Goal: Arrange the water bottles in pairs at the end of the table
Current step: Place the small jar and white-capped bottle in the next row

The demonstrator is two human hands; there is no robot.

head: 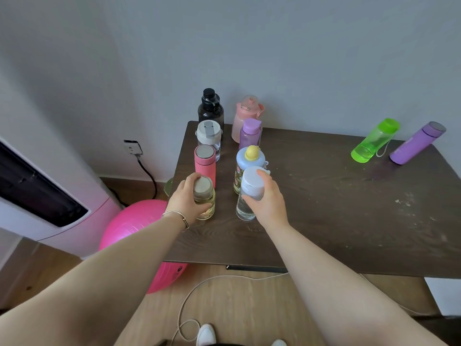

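Observation:
Two rows of upright bottles stand at the left end of the dark wooden table [336, 208]. My left hand [185, 198] grips a yellowish clear bottle with a grey cap [205, 198] at the front of the left row. Behind it stand a pink flask [205, 162], a clear bottle with a white lid [209, 138] and a black bottle [210, 107]. My right hand [268, 198] grips a clear bottle with a white cap [249, 193] at the front of the right row. A yellow-knobbed bottle [248, 162], a purple bottle [250, 133] and a pink jug [245, 116] stand behind it.
A green bottle [375, 141] and a purple flask [417, 143] lie tilted on their sides at the table's far right. A pink exercise ball [134, 228] and a white appliance [50, 196] sit left of the table. A cord [199, 288] loops on the floor.

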